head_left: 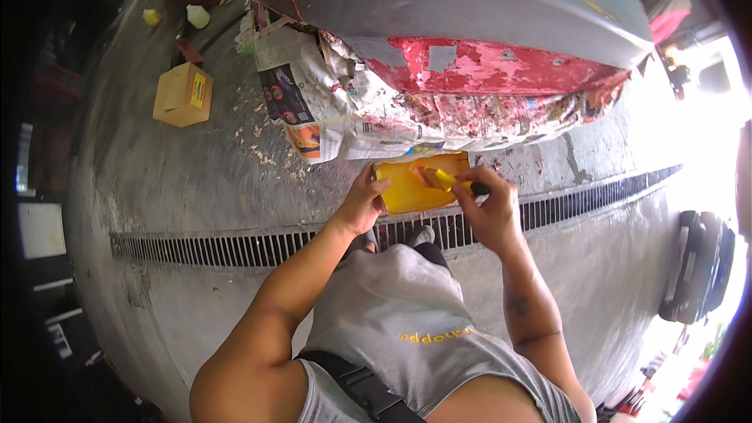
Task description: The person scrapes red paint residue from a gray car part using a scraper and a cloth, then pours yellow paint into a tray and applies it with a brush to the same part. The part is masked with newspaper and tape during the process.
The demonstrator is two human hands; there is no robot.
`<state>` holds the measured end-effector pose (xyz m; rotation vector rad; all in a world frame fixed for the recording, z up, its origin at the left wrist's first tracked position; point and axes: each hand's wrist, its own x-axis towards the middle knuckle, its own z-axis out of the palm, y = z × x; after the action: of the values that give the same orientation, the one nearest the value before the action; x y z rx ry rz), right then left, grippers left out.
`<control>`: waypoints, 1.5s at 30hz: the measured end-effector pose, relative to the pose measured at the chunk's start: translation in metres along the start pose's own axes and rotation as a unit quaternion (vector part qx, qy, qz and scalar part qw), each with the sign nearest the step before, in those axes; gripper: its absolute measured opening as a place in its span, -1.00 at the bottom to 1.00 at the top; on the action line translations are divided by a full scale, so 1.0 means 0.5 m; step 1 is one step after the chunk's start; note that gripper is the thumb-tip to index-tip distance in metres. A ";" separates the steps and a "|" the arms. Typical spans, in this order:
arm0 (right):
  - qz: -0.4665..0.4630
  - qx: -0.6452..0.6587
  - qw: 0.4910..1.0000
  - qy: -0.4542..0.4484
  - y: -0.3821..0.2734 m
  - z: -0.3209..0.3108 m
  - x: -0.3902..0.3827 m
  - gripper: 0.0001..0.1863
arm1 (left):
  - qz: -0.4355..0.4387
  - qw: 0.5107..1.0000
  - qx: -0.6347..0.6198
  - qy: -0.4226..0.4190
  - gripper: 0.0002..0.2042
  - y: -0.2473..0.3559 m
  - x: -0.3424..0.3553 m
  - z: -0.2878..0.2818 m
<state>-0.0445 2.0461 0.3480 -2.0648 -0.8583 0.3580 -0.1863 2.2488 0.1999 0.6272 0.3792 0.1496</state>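
Observation:
My left hand [363, 199] is closed on the left edge of a shallow yellow tray or board [403, 194], its thumb over the rim. In my right hand [495, 210] is a yellow putty knife [443, 180] with a dark handle end, held between thumb and fingers. The putty knife's tip is over the yellow surface, beside a small orange-pink smear [423, 172]. In front of my hands is a grey car body panel [470, 8]. Below it lies a patchy red and pink strip [509, 70], with a small grey square on it.
Stained newspaper [345, 121] masks the car's lower edge. A metal drain grate [211, 251] crosses the floor by my feet. To the left are a cardboard box [182, 95] and plastic bottles [197, 16]; paint flakes are scattered nearby. A dark car [695, 266] stands far right.

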 end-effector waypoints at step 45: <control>-0.472 -0.249 0.840 0.098 0.536 0.196 0.176 -0.66 | 0.229 0.972 -0.023 -0.046 -0.37 -0.264 0.255 -0.313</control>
<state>0.0868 2.0576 0.0801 -1.7720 -1.8272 -0.6704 -0.1270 2.2597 -0.0334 0.6665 0.1353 0.5674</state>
